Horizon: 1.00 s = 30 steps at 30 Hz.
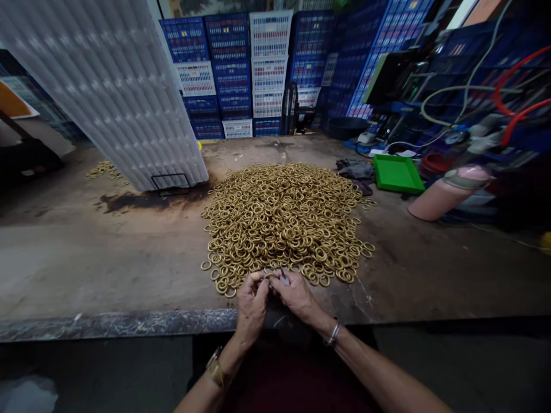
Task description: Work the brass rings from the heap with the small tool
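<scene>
A wide heap of brass-coloured rings (284, 218) lies on the worn table (142, 258). At its near edge my left hand (252, 304) pinches a ring (269, 275) between thumb and fingers. Close beside it, nearly touching, my right hand (297, 295) is closed round a small tool (284, 279) with a pale body and a dark tip, held against the ring. Much of the tool is hidden by the fingers. A few loose rings lie just left of my left hand.
White corrugated sheets (142, 103) stand at the left on a wire holder. A green tray (396, 173), a dark cloth (355, 170) and a pink cylinder (445, 192) are at the right. Stacked crates (269, 69) line the back. The table's front edge (129, 324) is near my wrists.
</scene>
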{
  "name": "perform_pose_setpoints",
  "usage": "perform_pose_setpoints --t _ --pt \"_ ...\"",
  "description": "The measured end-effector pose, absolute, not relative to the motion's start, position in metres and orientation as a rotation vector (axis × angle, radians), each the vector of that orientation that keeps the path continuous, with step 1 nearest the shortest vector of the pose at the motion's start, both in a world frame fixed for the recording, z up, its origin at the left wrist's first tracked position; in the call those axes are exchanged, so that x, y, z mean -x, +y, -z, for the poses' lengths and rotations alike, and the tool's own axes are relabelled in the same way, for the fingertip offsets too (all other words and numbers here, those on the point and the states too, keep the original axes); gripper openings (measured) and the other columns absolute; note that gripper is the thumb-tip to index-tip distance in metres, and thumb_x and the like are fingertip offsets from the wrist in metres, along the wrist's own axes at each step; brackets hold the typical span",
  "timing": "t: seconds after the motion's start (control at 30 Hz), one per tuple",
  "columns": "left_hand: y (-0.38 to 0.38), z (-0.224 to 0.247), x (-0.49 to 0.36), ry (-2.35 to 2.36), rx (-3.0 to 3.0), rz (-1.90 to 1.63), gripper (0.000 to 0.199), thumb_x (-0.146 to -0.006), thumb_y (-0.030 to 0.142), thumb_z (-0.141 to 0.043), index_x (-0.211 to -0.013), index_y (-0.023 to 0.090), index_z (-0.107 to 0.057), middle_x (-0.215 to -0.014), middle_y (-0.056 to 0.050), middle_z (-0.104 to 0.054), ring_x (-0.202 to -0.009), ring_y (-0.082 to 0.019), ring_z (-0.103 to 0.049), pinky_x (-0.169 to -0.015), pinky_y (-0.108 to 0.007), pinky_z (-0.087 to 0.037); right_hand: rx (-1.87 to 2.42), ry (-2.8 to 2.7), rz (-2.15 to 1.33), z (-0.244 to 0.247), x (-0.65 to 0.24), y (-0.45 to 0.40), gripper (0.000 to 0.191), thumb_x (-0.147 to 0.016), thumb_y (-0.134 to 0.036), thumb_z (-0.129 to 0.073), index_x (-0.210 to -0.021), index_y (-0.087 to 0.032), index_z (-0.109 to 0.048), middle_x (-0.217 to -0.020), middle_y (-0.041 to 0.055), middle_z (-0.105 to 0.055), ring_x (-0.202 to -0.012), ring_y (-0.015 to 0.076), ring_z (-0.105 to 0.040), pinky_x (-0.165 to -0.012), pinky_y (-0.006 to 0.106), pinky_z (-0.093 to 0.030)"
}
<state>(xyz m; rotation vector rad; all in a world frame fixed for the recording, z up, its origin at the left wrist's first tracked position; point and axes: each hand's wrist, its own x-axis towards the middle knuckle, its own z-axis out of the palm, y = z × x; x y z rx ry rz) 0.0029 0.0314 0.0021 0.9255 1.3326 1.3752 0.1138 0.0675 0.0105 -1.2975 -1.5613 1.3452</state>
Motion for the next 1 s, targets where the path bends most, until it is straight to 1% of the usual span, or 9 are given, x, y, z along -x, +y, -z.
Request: perform_pose_setpoints --t 0.1,0.27,0.37,0.43,0.5,0.57,0.63,0.87,1.0 --pt "0.032 -0.004 0.000 1.374 -1.017 -1.407 0.015 -0.077 0.031 -0.055 -0.081 0.017 -0.062 -0.068 0.000 -0.059 -0.062 -0.012 -0.052 -0.060 -0.022 -0.041 1.285 -1.629 -1.370 -0.015 -0.114 0.068 0.024 -0.076 -0.033 -0.048 -0.060 -0.016 -0.053 -0.051 -0.0040 -0.046 -0.047 0.0075 -0.039 -0.047 0.019 -0.033" --pt "0.030 -0.004 0.005 1.444 -1.196 -1.416 0.012 -0.075 0.027 -0.056 -0.080 0.020 -0.065 -0.076 -0.003 -0.064 -0.072 -0.017 -0.056 -0.072 -0.027 -0.042 1.310 -1.683 -1.281 -0.024 -0.113 0.071 0.020 -0.075 -0.034 -0.050 -0.076 -0.016 -0.060 -0.068 -0.0006 -0.057 -0.061 0.0102 -0.047 -0.057 0.020 -0.038" --pt "0.031 -0.007 0.006 1.460 -1.255 -1.399 0.011 -0.074 0.027 -0.058 -0.078 0.021 -0.065 -0.077 -0.004 -0.065 -0.074 -0.018 -0.056 -0.075 -0.028 -0.042 1.377 -1.688 -1.247 -0.025 -0.112 0.074 0.019 -0.074 -0.033 -0.050 -0.068 -0.016 -0.056 -0.060 -0.0030 -0.050 -0.057 0.0090 -0.042 -0.053 0.019 -0.035" --pt "0.031 -0.010 0.006 1.438 -1.208 -1.387 0.011 -0.072 0.029 -0.059 -0.075 0.020 -0.065 -0.074 -0.003 -0.064 -0.071 -0.017 -0.055 -0.071 -0.027 -0.042 1.377 -1.682 -1.284 -0.024 -0.112 0.076 0.020 -0.074 -0.033 -0.050 -0.063 -0.016 -0.053 -0.056 -0.0049 -0.044 -0.053 0.0080 -0.038 -0.050 0.019 -0.032" --pt "0.032 -0.013 0.006 1.394 -1.096 -1.306 0.016 -0.073 0.035 -0.059 -0.073 0.019 -0.062 -0.064 -0.001 -0.059 -0.060 -0.014 -0.052 -0.060 -0.024 -0.042 1.361 -1.658 -1.319 -0.024 -0.113 0.077 0.021 -0.074 -0.034 -0.049 -0.063 -0.016 -0.051 -0.054 -0.0059 -0.041 -0.052 0.0075 -0.036 -0.048 0.018 -0.031" --pt "0.031 -0.015 0.006 1.338 -0.952 -1.176 0.024 -0.073 0.042 -0.057 -0.073 0.017 -0.058 -0.054 0.003 -0.051 -0.046 -0.009 -0.044 -0.045 -0.019 -0.035 1.353 -1.632 -1.340 -0.024 -0.115 0.078 0.021 -0.074 -0.034 -0.049 -0.063 -0.016 -0.051 -0.053 -0.0062 -0.041 -0.050 0.0072 -0.036 -0.047 0.018 -0.030" --pt "0.031 -0.014 0.007 1.250 -0.820 -1.091 0.030 -0.073 0.047 -0.055 -0.072 0.017 -0.054 -0.052 0.005 -0.046 -0.038 -0.006 -0.036 -0.038 -0.016 -0.026 1.350 -1.605 -1.368 -0.024 -0.116 0.078 0.021 -0.074 -0.034 -0.050 -0.063 -0.016 -0.051 -0.052 -0.0063 -0.041 -0.049 0.0068 -0.036 -0.046 0.018 -0.030" --pt "0.031 -0.018 0.007 0.942 -0.580 -1.087 0.028 -0.072 0.041 -0.060 -0.075 0.016 -0.049 -0.061 0.004 -0.047 -0.043 -0.003 -0.037 -0.038 -0.015 -0.023 1.271 -1.463 -1.572 -0.016 -0.118 0.081 0.021 -0.077 -0.035 -0.047 -0.069 -0.016 -0.052 -0.053 -0.0050 -0.049 -0.041 0.0053 -0.036 -0.040 0.017 -0.029" --pt "0.032 -0.019 0.006 0.958 -0.580 -1.105 0.030 -0.070 0.043 -0.062 -0.075 0.016 -0.050 -0.060 0.005 -0.047 -0.042 -0.003 -0.037 -0.038 -0.015 -0.023 1.310 -1.539 -1.417 -0.013 -0.119 0.084 0.021 -0.078 -0.032 -0.045 -0.070 -0.016 -0.055 -0.056 -0.0036 -0.052 -0.044 0.0068 -0.041 -0.044 0.018 -0.033"
